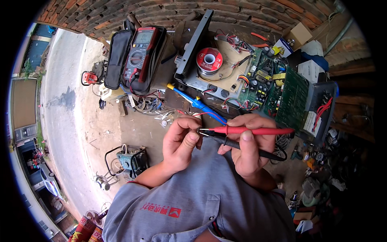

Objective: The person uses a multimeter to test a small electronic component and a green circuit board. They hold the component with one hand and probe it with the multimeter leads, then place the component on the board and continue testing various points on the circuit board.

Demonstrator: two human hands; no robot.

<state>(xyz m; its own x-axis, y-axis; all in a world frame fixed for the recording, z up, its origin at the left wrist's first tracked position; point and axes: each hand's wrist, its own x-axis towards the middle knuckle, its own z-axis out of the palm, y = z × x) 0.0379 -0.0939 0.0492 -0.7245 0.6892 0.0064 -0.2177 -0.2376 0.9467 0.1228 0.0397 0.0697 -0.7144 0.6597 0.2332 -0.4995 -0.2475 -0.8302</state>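
Observation:
My left hand [181,145] pinches something small and dark, too small to name, between thumb and fingertips. My right hand [250,149] grips a red test probe [242,130] and a black test probe [227,141], their metal tips meeting at the left fingertips. Beyond them lie a blue-and-yellow tool [207,111], a red spool of solder [209,58] and an opened device with green circuit boards [292,105] and loose wires. At upper left a red-and-grey multimeter [139,56] rests in a black case [117,60], with leads running down from it.
A metal front panel [191,48] stands beside the spool. Red-handled pliers [260,37] and boxes [306,72] sit at the back by a brick wall [161,16]. A frame-mounted machine [129,159] is low left; tool clutter [310,177] is low right; a road [60,113] runs along the left.

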